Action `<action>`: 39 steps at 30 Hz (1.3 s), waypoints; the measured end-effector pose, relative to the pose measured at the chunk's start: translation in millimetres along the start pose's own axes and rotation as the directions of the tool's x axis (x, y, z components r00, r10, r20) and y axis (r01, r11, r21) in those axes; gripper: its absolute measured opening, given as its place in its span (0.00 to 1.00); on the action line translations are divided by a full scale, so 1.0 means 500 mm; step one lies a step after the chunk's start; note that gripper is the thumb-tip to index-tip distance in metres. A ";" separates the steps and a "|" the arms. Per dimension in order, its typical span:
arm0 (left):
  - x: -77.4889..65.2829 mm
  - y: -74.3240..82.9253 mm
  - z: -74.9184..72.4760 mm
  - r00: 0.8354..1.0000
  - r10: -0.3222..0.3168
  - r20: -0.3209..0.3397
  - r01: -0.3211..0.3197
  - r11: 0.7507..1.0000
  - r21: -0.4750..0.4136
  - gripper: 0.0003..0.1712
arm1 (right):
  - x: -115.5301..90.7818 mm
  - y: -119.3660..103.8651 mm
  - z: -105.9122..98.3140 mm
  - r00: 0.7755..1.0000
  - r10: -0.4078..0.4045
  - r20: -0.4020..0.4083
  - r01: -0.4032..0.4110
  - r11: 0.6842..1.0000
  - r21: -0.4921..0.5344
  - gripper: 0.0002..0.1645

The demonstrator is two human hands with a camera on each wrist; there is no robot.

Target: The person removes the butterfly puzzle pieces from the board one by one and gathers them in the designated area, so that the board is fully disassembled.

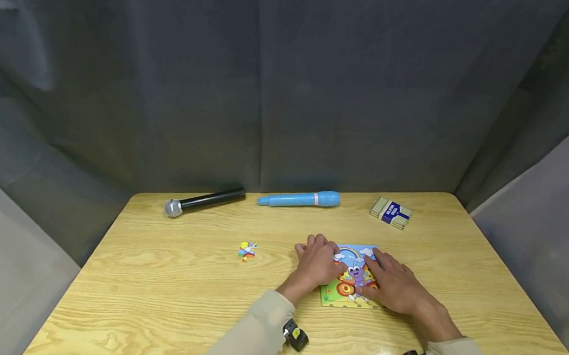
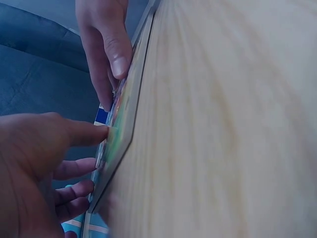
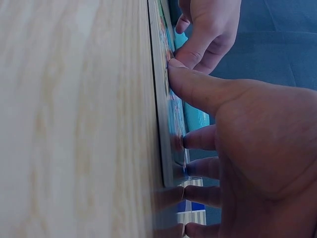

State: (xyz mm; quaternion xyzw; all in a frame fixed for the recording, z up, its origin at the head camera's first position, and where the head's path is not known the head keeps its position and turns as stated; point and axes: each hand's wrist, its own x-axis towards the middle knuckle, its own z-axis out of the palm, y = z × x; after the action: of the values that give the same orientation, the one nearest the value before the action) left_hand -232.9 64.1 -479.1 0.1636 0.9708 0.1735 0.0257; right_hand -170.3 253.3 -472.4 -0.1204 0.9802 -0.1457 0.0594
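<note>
— Left sleeve [image 1: 250, 333] lies nearest. Hands?
— Left hand [image 1: 314, 269]: fingers relaxed, not closed; thumb touching the puzzle [image 1: 351, 279]. Right hand [image 1: 399, 285]: fingers spread, thumb and fingertips touching it.
— Puzzle's position?
— Flat on table [image 1: 160, 289], between both hands. Loose piece [image 1: 247, 249] well apart, to its left.

Right grip [image 3: 265, 141] against colourful board [image 3: 174, 129]

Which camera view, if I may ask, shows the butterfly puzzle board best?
The head view: it looks down on the butterfly puzzle board, showing much of its colourful picture, though the left hand and right hand cover parts. Both wrist views show it nearly edge-on, its picture squeezed into a thin strip.
</note>
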 end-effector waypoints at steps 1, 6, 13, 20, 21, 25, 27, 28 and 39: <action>0.001 0.000 0.001 1.000 -0.009 0.002 0.009 1.000 -0.010 0.22 | 0.000 0.000 0.000 1.000 -0.001 0.000 0.001 1.000 -0.001 0.51; 0.008 0.002 0.003 1.000 -0.029 0.005 0.030 0.999 -0.044 0.20 | 0.002 0.000 0.002 1.000 -0.001 0.001 0.001 1.000 -0.008 0.51; 0.013 0.006 -0.001 1.000 -0.014 0.022 0.016 0.997 -0.075 0.24 | 0.001 0.000 0.001 1.000 0.000 -0.002 0.000 1.000 -0.009 0.51; 0.017 0.006 -0.008 0.999 0.020 0.043 -0.018 0.998 -0.061 0.27 | 0.001 -0.002 0.000 1.000 0.002 -0.004 -0.002 1.000 -0.005 0.50; 0.018 0.006 -0.008 0.999 0.023 0.045 -0.020 0.998 -0.059 0.26 | 0.001 -0.002 0.001 1.000 0.003 -0.004 -0.003 1.000 -0.006 0.50; 0.018 0.001 -0.009 0.999 0.024 0.037 -0.022 0.998 -0.059 0.26 | 0.002 -0.002 0.003 1.000 0.004 -0.004 -0.004 1.000 -0.006 0.50; 0.017 -0.003 -0.009 0.999 0.025 0.022 -0.024 0.998 -0.057 0.26 | 0.003 -0.002 0.004 1.000 0.003 -0.002 -0.003 1.000 -0.011 0.50; 0.016 -0.005 -0.010 1.000 0.029 0.011 -0.028 0.998 -0.057 0.25 | 0.003 -0.002 0.004 1.000 0.004 0.000 -0.004 1.000 -0.013 0.50; 0.002 -0.036 -0.019 0.997 0.053 -0.061 -0.059 0.993 -0.104 0.25 | 0.001 0.000 0.000 1.000 0.003 0.009 -0.003 1.000 -0.017 0.50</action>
State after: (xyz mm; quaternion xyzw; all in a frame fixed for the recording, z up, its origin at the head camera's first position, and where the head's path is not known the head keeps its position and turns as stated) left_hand -240.6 45.1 -476.4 0.1840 0.9557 0.2298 0.0013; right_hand -170.9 253.3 -472.3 -0.1200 0.9813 -0.1367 0.0629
